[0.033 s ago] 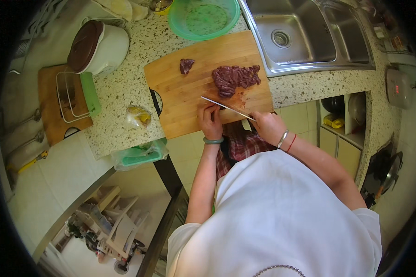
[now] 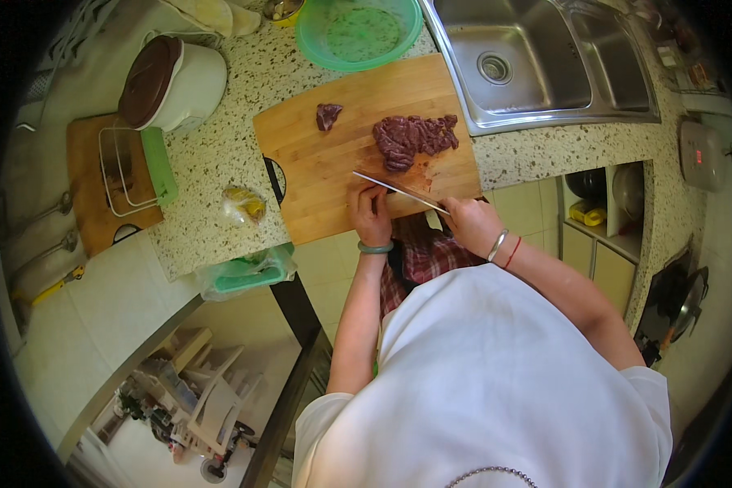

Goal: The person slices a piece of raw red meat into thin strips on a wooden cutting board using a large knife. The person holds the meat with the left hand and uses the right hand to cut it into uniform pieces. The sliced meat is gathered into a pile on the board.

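Note:
My right hand (image 2: 474,222) is closed around the handle of a kitchen knife (image 2: 398,190), whose blade slants up and left over the near part of a wooden cutting board (image 2: 317,163). Beside the blade, the bent fingers of my left hand (image 2: 370,213) press on a dark piece of meat (image 2: 389,189), mostly hidden by the fingers and knife. A pile of sliced dark red meat (image 2: 411,140) lies just beyond the blade. Farther left on the board sits one small separate chunk of meat (image 2: 328,116).
A translucent green basin (image 2: 362,34) stands behind the board, and a steel sink (image 2: 537,61) is at the far right. To the left are a lidded white pot (image 2: 191,85), a small bagged yellow item (image 2: 244,204) and a second wooden board (image 2: 89,175). A bag-lined green bin (image 2: 252,272) hangs at the counter edge.

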Available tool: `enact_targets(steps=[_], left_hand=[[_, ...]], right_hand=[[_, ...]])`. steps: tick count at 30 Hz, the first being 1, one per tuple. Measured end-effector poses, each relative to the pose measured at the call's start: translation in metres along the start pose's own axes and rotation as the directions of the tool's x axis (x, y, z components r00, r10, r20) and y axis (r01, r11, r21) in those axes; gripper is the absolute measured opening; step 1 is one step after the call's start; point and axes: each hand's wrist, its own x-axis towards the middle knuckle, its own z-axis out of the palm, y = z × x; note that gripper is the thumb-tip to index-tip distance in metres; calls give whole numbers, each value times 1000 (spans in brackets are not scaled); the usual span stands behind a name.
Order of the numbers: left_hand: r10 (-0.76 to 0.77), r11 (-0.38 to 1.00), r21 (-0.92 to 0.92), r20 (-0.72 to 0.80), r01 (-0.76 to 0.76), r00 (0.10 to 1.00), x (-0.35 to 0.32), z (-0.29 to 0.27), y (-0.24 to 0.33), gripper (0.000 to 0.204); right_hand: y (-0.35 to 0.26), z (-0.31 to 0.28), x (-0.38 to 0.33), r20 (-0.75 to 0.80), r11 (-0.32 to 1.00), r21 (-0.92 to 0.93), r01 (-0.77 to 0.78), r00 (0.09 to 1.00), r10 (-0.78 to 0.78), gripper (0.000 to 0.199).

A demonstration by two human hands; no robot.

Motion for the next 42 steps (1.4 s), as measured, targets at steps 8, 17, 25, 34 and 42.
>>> enact_targets(steps=[8, 17, 25, 34, 42], left_hand=[[14, 998, 61, 0, -14, 1000, 1, -1, 5, 11], [44, 996, 75, 20, -45, 999, -2, 0, -5, 14], [18, 997, 74, 37, -21, 999, -2, -1, -1, 13], [41, 996, 84, 32, -43, 999, 0, -2, -1, 12], [28, 993, 112, 67, -36, 997, 2, -4, 1, 13]], right_hand=[[-7, 5, -4, 7, 996, -82, 27, 1000, -26, 8], [-13, 5, -2, 16, 994, -102, 33, 999, -32, 7], [-16, 1, 2, 103, 997, -67, 27, 994, -20, 8], [-20, 3, 7, 115, 998, -55, -9, 993, 15, 8], [-37, 5, 39, 78, 997, -65, 32, 997, -27, 10]])
